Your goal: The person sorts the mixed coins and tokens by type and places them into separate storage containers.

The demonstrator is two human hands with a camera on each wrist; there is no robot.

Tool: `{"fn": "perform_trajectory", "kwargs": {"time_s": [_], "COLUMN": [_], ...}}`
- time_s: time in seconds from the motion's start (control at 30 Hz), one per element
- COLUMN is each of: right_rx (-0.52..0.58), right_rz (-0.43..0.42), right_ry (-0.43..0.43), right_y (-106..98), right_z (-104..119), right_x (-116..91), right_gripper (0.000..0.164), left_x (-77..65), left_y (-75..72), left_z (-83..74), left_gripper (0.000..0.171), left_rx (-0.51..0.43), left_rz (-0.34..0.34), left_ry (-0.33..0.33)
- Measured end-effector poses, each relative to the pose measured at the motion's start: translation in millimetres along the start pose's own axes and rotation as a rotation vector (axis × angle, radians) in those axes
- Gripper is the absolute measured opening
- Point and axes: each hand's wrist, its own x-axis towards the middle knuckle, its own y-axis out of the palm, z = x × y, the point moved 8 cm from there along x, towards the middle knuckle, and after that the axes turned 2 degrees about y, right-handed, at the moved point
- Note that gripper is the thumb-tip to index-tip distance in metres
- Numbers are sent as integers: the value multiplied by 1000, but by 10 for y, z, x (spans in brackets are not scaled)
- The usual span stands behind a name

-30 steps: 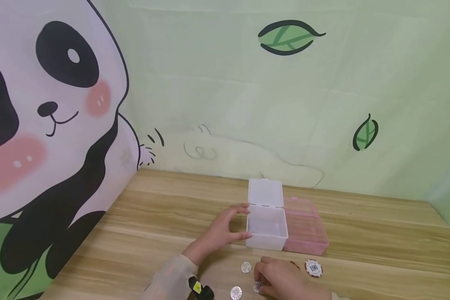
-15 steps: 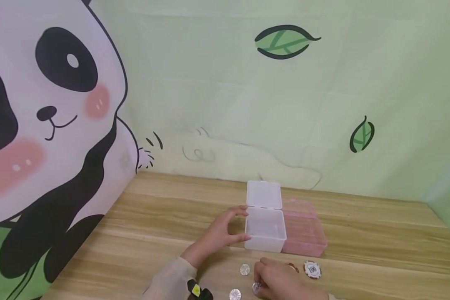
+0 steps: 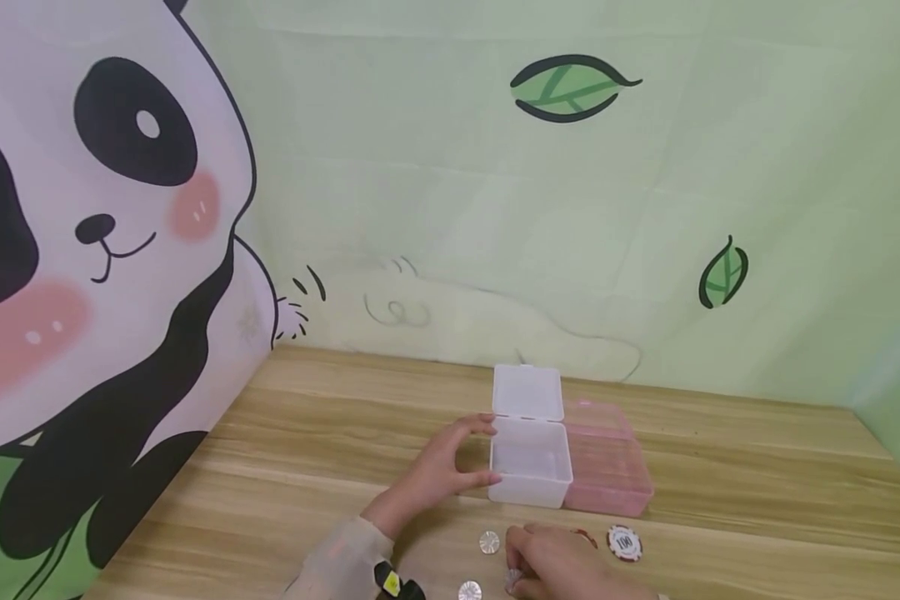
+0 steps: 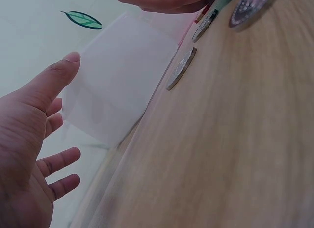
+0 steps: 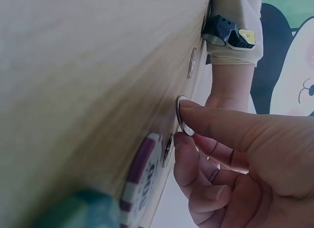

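1. Held coin: one silver coin (image 5: pixel 184 125), low over the table (image 3: pixel 757 467) in front of the boxes. My right hand (image 3: pixel 558 557) had it clamped between thumb and forefinger.
2. Loose coins: the head view showed two more, one nearer coin (image 3: pixel 470 592) and one farther coin (image 3: pixel 490 542), both lying flat left of my right hand. Total in that view: three.
3. Chips: two. The 100 chip (image 3: pixel 625 542) lay in full view, white with red edge blocks; the half-hidden chip (image 3: pixel 587 537) showed behind my right hand.
4. Teal object (image 5: pixel 81 211): one, too blurred in the right wrist view to identify.
5. Boxes: two, just beside each other. The white box (image 3: pixel 530 493) had its lid (image 3: pixel 527 393) tipped back; the pink box (image 3: pixel 609 467) was to its right.
6. My left hand (image 3: pixel 441 460) had its fingers apart around the white box's left side. Contact: could not tell.
7. Backdrop (image 3: pixel 420 183): one panda (image 3: pixel 142 208), two leaves.
8. Versus one second earlier: counts matched, and my right hand was still gripping the coin. The whole scene sat slightly lower in the head view.
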Motion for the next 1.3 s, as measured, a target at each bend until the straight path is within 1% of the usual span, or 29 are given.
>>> {"fn": "perform_trajectory", "kwargs": {"time_s": [0.2,0.43,0.63,0.73,0.9,1.07,1.3], "right_rx": [23,151,241,264,249,259,297], "right_rz": [-3,24,21,-10,-76,-90,-101], "right_ry": [-14,-20,-24,-31,-80,-103,-98], "right_y": [-1,-17,-73,-153,-341,-481,-677], "right_z": [-8,-17,-24,-30,-21,-38,-110], "right_x": [-1,-4,-28,-42,-62,-27,48], "right_gripper": [20,15,14,14,14,14,14], "left_x": [2,7,6,3,3,-2,-4], "left_y": [4,3,2,1,1,2,3], "left_z": [5,4,5,8,16,21,9], "left_gripper": [55,55,55,55,54,55,56], "left_rx": [1,6,-3,-6,-6,-15,-20], "left_rz": [0,2,1,-2,-13,-12,-6], "left_ry": [3,5,6,9,17,4,-15]}}
